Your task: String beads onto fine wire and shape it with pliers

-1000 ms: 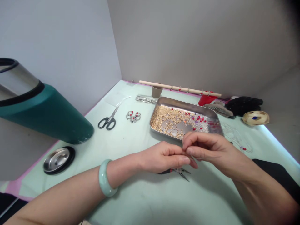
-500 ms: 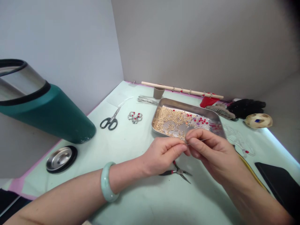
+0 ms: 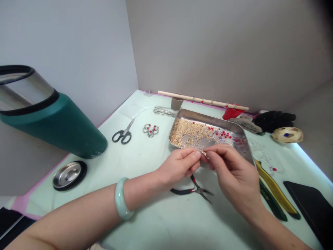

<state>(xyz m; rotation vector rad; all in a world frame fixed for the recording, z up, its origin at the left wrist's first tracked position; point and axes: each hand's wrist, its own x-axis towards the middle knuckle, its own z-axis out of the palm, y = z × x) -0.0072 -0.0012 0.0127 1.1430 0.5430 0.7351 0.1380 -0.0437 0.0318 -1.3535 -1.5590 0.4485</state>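
Note:
My left hand [image 3: 180, 165] is closed, thumb and forefinger pinching one end of a thin beaded wire [image 3: 204, 154]. Opposite it, the fingertips of my right hand [image 3: 232, 172] pinch the other end, so only a short stretch with tiny gold-looking beads shows between them. Both hands are raised at the near edge of a metal tray [image 3: 246, 142] of gold, red and clear beads. Below them, black-handled pliers [image 3: 199, 190] lie on the table with jaws apart. A pale green bangle [image 3: 123, 198] circles my left wrist.
Scissors [image 3: 123, 134] and a red-beaded wire piece [image 3: 151, 130] lie left of the tray. Behind stand a brown cup [image 3: 177, 103] and a red cup [image 3: 231, 113] under a wooden stick [image 3: 182, 95]. A green bottle [image 3: 70, 128] is left; yellow-green cutters [image 3: 277, 192] lie right.
My hands have shifted slightly left, and my right hand has turned. Beads on the wire now show between the fingertips. More of the yellow-green cutters is uncovered.

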